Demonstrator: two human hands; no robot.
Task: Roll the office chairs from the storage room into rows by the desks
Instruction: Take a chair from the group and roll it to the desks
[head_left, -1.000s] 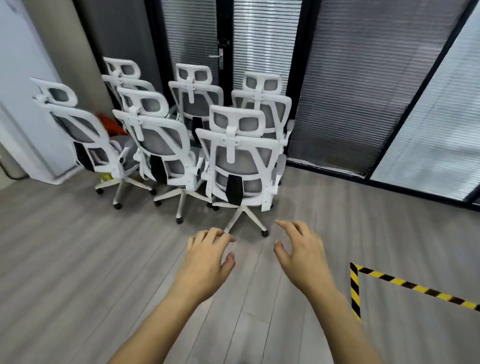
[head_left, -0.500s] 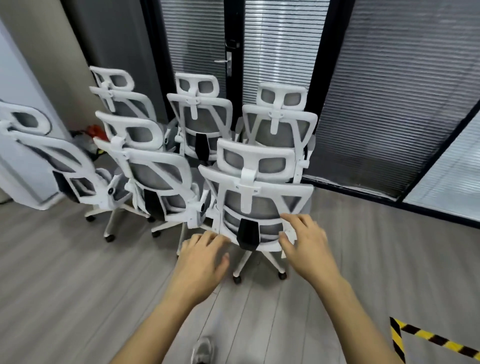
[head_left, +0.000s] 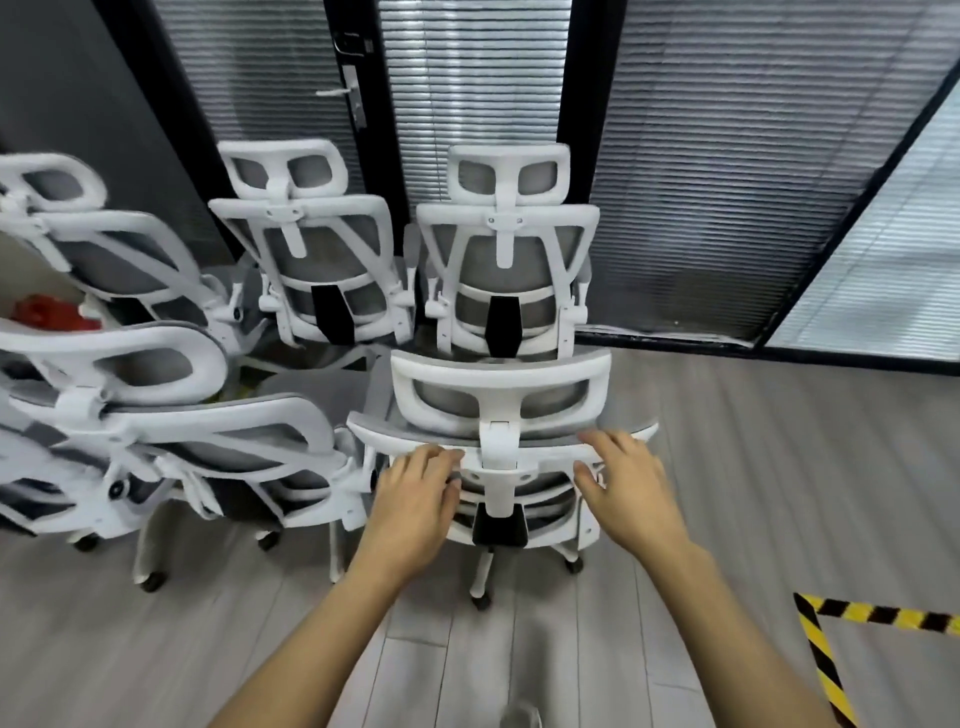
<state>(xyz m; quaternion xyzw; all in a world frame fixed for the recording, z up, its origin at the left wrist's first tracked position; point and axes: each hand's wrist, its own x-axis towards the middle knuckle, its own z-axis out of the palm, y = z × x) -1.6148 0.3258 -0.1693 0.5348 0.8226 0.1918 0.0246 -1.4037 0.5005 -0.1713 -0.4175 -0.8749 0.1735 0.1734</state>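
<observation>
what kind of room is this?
Probably an office corridor or storage corner. Identical white mesh office chairs stand packed together on grey plank flooring, in front of glass partitions with closed blinds and a black-framed door with a lever handle. Yellow-black hazard tape marks the floor.

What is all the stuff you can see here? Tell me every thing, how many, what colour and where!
Nearest chair: one, white frame with grey mesh, centre, back facing the camera.
Other chairs: four more at least partly in view, white and grey, two behind and two at the left.
Door handle: one, silver, on the black-framed door.
Blinds: grey, behind the glass walls.
Red object: one, far left, too blurred to identify.
Hazard tape: yellow and black, floor at lower right.
Floor: grey wood planks.
Left hand: fingers at the nearest chair's back.
Right hand: open, at the same back.
</observation>
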